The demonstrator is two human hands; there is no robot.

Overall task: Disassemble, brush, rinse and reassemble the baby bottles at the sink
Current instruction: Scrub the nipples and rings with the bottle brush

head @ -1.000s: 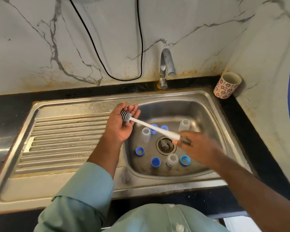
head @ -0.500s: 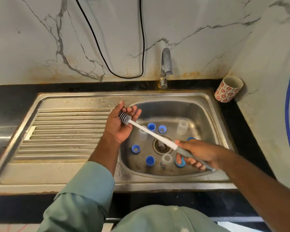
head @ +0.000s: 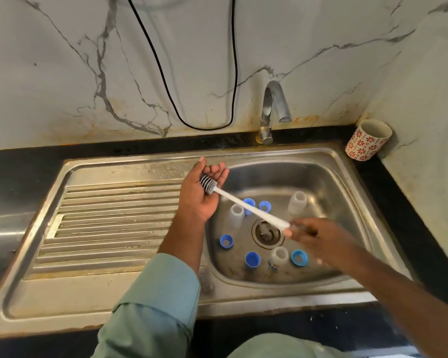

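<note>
- Nearest, over basin: right hand [head: 318,239] blurred, pinching brush [head: 243,204] handle end.
- Below: bottles [head: 237,215], blue caps [head: 252,259] on sink [head: 347,177] floor, untouched.
- Farther: left hand [head: 201,192] flat, fingers straight, bristles on palm.
- Light, stiff, slippery wet; grip handle end.
- Versus earlier: left fingers uncurled.

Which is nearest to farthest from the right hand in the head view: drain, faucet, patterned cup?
Measured from the right hand, which grips the brush handle:
1. Drain, in the basin floor just left of the hand.
2. Faucet, on the back edge, beyond the hand.
3. Patterned cup, in the far right counter corner; on the picture nearly as far as the faucet, so a loose call.
</note>
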